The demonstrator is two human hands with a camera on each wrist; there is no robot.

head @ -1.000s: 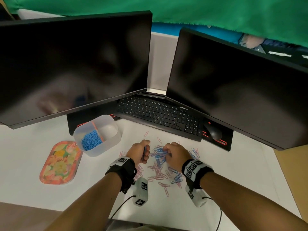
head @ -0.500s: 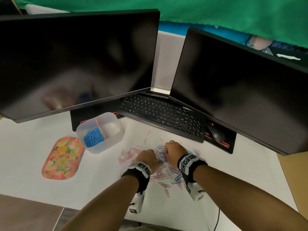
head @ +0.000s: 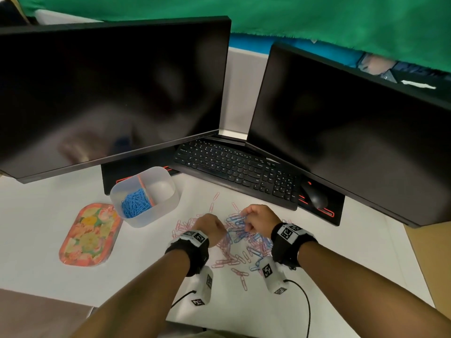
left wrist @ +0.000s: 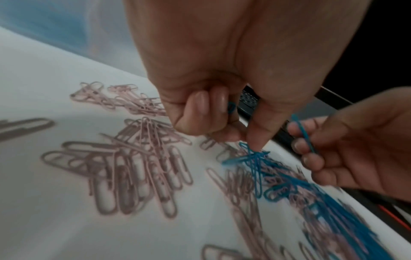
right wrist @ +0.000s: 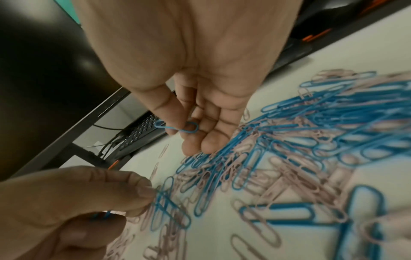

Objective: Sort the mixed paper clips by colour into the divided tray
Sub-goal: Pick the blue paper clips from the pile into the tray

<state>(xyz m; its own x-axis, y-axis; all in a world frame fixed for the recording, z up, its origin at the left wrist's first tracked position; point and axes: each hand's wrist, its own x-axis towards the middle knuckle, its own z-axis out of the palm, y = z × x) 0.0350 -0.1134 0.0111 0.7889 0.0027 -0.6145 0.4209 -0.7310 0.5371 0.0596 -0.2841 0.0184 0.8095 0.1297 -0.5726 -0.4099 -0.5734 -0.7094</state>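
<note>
A: Starting at the far left, a floral tray [head: 89,234] lies flat on the white tabletop [head: 36,215]. Just right of it stands the divided tray [head: 168,203], a translucent tub with an orange divider.

B: Its left compartment holds a heap of blue clips [head: 135,202]; what the right compartment holds, I cannot tell.

A: Now the left hand [head: 210,226], knuckles up at the left edge of the mixed pile of paper clips [head: 240,242]. In the left wrist view its fingers [left wrist: 200,112] are curled into the palm with blue clips tucked inside, thumb and forefinger pinching at a blue clip on the pile.

B: A cluster of pink clips [left wrist: 138,168] lies left of that hand, apart from the blue.

A: Just right, the right hand [head: 260,217] is over the far side of the pile. Its thumb and forefinger clamp a single blue clip [right wrist: 177,127], lifted clear of the pile, the other fingers [right wrist: 209,140] loosely bent beneath.

B: Beyond the hands, a black keyboard [head: 234,167] sits under two dark monitors [head: 109,93], a black mouse [head: 314,196] on the far right.
</note>
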